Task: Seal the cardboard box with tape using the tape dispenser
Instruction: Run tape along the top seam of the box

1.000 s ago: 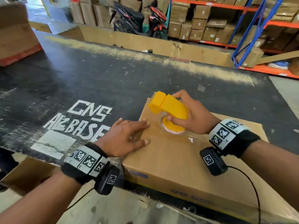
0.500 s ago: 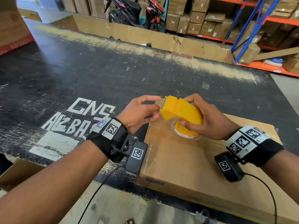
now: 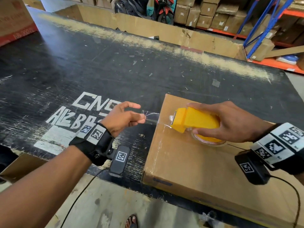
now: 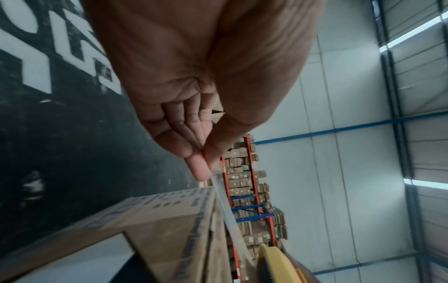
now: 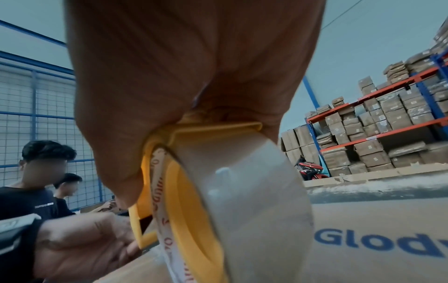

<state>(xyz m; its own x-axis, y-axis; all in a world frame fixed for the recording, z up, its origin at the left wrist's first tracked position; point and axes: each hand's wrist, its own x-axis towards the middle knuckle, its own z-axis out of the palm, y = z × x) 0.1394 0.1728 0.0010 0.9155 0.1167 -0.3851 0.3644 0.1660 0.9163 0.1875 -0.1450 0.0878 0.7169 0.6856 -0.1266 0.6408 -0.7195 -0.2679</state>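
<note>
I kept my right hand (image 3: 230,124) wrapped around the yellow tape dispenser (image 3: 195,122), resting on the cardboard box (image 3: 189,162) near its left edge, so my left hand (image 3: 121,119) could pinch the clear tape (image 3: 151,119) taut beyond that edge, ready to fold down the side.

White stencilled lettering (image 3: 85,112) is seen on the scuffed black worktop (image 3: 115,71). Beyond it, parked motorbikes (image 3: 162,9) and orange-and-blue racking (image 3: 271,25) stacked with cartons are noted. Two bystanders (image 5: 36,181) are recorded before a wire fence (image 5: 36,99).
</note>
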